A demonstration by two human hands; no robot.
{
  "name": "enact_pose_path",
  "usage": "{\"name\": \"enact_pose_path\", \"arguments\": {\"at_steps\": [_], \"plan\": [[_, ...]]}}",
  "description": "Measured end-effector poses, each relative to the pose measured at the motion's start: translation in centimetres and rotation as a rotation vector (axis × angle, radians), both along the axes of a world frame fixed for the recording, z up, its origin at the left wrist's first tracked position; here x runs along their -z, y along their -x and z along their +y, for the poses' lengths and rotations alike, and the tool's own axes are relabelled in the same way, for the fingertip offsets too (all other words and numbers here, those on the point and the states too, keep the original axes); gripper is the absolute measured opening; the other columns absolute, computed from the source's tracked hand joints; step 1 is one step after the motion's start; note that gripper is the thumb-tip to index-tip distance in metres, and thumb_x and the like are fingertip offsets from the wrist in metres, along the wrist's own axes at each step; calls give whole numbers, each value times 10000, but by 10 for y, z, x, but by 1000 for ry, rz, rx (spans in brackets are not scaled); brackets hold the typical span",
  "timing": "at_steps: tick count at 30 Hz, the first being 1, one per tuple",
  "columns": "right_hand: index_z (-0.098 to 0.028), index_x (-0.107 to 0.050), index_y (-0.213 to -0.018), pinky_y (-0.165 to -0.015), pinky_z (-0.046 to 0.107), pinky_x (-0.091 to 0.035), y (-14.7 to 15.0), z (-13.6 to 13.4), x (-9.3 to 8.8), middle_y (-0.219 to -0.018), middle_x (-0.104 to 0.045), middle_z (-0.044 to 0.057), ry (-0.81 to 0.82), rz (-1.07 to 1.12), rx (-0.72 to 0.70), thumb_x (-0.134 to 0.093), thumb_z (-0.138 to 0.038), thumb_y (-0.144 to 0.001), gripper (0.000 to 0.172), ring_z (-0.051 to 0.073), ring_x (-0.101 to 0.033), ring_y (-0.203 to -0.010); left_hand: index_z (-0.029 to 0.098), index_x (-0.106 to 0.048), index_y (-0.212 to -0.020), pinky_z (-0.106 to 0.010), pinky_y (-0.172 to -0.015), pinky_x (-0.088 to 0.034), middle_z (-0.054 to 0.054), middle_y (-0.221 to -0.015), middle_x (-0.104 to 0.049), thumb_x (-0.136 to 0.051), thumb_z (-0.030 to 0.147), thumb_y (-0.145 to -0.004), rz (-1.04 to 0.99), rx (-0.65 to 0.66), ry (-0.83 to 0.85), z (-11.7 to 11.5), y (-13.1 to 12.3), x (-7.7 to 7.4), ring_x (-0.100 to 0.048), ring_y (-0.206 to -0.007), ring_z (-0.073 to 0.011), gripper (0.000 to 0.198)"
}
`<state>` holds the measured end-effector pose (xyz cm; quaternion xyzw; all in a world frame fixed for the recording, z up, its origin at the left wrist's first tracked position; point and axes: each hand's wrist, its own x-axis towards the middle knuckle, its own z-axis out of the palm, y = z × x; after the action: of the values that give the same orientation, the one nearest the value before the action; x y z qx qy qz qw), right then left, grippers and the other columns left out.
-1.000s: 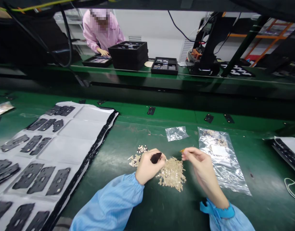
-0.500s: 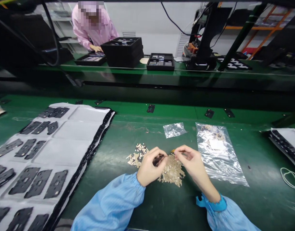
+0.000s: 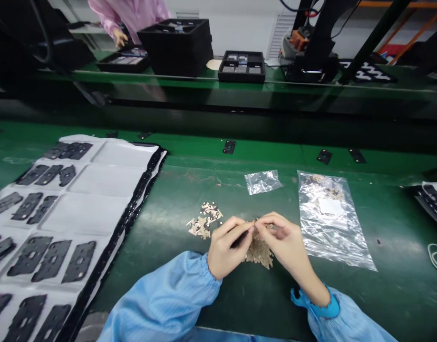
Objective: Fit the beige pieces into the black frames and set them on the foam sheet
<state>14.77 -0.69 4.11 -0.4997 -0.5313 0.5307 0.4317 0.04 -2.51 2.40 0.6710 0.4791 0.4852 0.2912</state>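
Observation:
My left hand is closed round a small black part, held just above a heap of little tan metal pieces on the green bench. My right hand pinches one tiny tan piece with thumb and forefinger, and its tip meets the black part where the two hands touch. A second, smaller scatter of tan pieces lies to the left of my left hand. Both arms wear light blue sleeves.
A white tray sheet with several black flat parts covers the left of the bench. A large clear bag and a small one lie to the right and beyond. Across the conveyor, a person in pink handles black trays.
My hands have come together: the right hand moved left until its pinched piece met the black part in my left hand. The camera has tilted down.

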Motion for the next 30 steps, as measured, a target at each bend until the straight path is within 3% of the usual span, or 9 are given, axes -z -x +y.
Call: {"name": "enact_pose_path", "arguments": {"at_steps": [3,6,11,14,18,25,30], "plan": [[-215,-697,-796,-647,301,-580,2,0,-1,-835,-600,49,-31,-19,38,-638,-292,-804,97,179,-609,-734,220,-650,-1098,-244,-708,-481,-54,-858,-616,-521,119,-843,1,-4,22,0,0,0,-589,-764,-136,303],[-237,-719,-865,-664,322,-599,2,1,-2,-890,-612,53,-22,-4,19,-643,-286,-803,110,188,-615,-775,214,-673,-1057,-251,-715,-478,-53,-858,-618,-529,148,-845,-54,-27,110,6,2,-4,-590,-774,-142,265],[-230,-723,-845,-531,277,-594,-2,5,-3,-866,-583,55,40,30,37,-665,-312,-780,119,177,-581,-744,154,-697,-800,-219,-532,-465,-9,-694,-574,-582,273,-815,-352,-9,541,19,9,-9,-531,-529,-93,166],[-211,-712,-810,-448,233,-547,-4,8,-3,-802,-568,37,149,124,2,-695,-320,-748,126,154,-552,-679,142,-668,-767,-210,-482,-445,20,-616,-516,-595,284,-797,-537,61,688,20,11,-7,-490,-480,-80,162],[-188,-699,-785,-404,199,-505,-4,8,-5,-752,-556,17,269,231,-57,-710,-314,-728,138,118,-521,-601,142,-658,-768,-213,-477,-443,32,-588,-482,-599,270,-789,-589,100,736,17,10,-5,-486,-480,-81,143],[-181,-673,-739,-363,189,-469,-2,7,-8,-773,-543,17,271,192,-44,-713,-355,-709,182,100,-492,-550,143,-653,-781,-217,-485,-454,34,-582,-482,-601,277,-777,-570,126,753,16,9,-7,-500,-480,-84,144],[-190,-656,-706,-393,189,-466,-2,7,-10,-749,-516,8,244,247,35,-701,-337,-725,156,102,-469,-562,179,-560,-774,-244,-483,-498,47,-658,-536,-513,167,-697,-845,-22,693,18,11,-6,-513,-467,-79,91]]}}
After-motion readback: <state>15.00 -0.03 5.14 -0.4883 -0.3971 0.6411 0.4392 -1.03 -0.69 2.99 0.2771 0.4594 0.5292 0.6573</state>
